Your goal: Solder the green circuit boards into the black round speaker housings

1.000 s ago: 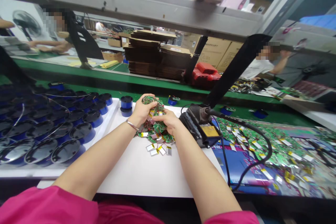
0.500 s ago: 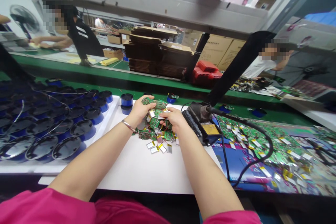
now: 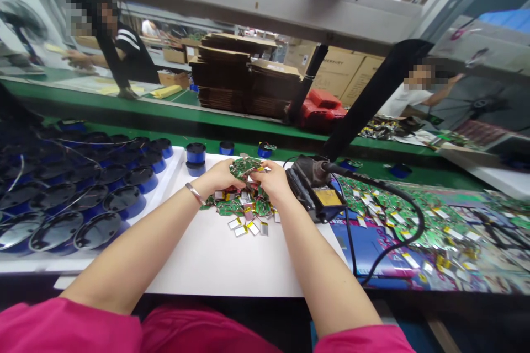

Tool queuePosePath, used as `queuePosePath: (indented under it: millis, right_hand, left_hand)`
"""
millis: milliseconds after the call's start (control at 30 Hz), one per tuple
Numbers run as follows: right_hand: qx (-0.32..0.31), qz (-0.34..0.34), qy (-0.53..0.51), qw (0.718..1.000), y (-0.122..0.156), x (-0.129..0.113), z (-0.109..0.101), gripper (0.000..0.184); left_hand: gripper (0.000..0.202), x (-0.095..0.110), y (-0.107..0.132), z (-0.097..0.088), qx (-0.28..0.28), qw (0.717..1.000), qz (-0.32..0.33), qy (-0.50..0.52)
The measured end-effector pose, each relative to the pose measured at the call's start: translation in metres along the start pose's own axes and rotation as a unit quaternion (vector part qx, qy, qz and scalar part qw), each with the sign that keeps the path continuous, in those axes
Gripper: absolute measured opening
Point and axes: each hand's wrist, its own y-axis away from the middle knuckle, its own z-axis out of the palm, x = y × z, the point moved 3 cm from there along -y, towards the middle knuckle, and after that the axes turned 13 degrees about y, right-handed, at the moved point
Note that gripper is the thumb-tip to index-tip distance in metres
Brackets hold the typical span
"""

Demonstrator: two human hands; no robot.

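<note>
My left hand is closed around the left side of a bunch of green circuit boards. From the other side my right hand grips the same bunch, its thumb and fingers pressed on the boards' edge. Below the hands, a loose heap of more circuit boards rests on the white board, partly hidden by the hands. Small silver batteries with yellow ends lie at the heap's near edge. Some fingertips are hidden behind the boards.
Blue cups with black tops crowd a white foam tray at left; two stacked blue ones stand beside it. At right sit a soldering iron stand, a black cable and many circuit boards. A shelf beam crosses overhead.
My hands have shifted their hold on the bunch of circuit boards, the left thumb now lower. The view has moved slightly. A co-worker at far left has raised their hands.
</note>
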Motion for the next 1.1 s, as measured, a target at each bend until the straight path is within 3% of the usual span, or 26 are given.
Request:
queuePosePath:
  millis: [133, 267, 333, 467, 600, 733, 867, 967, 1100]
  right_hand:
    - [0.046, -0.048, 0.095, 0.993, -0.002, -0.003, -0.002, 0.021]
    - [0.081, -0.061, 0.223, 0.97, 0.006, -0.012, -0.002, 0.013]
    - [0.072, -0.062, 0.281, 0.955, 0.017, -0.02, 0.0, 0.02]
    - [0.007, -0.076, 0.371, 0.925, 0.05, -0.027, 0.008, 0.055]
    - [-0.038, -0.077, 0.431, 0.898, 0.082, -0.012, 0.01, 0.071]
    - [-0.071, -0.047, 0.458, 0.885, 0.098, 0.014, 0.016, 0.071]
    - [-0.079, -0.065, 0.458, 0.883, 0.103, 0.024, 0.02, 0.069]
    - [-0.072, -0.095, 0.454, 0.883, 0.104, 0.024, 0.017, 0.064]
    - [-0.052, -0.115, 0.419, 0.899, 0.104, 0.028, 0.011, 0.066]
  left_hand:
    - [0.041, 0.004, -0.003, 0.002, 0.035, 0.994, -0.022, -0.099]
    - [0.048, 0.012, -0.003, -0.001, 0.076, 0.976, -0.031, -0.2]
    - [0.056, 0.016, -0.003, -0.005, 0.083, 0.966, -0.022, -0.245]
    - [0.07, 0.023, 0.001, -0.017, 0.098, 0.944, 0.0, -0.316]
    - [0.066, 0.037, 0.002, -0.014, 0.12, 0.928, 0.071, -0.347]
    - [0.054, 0.04, -0.016, 0.022, 0.055, 0.932, 0.129, -0.333]
    - [0.041, 0.029, -0.043, 0.055, -0.03, 0.937, 0.095, -0.334]
    - [0.033, 0.027, -0.06, 0.061, -0.075, 0.938, 0.058, -0.334]
    - [0.028, 0.031, -0.074, 0.054, -0.15, 0.942, 0.043, -0.298]
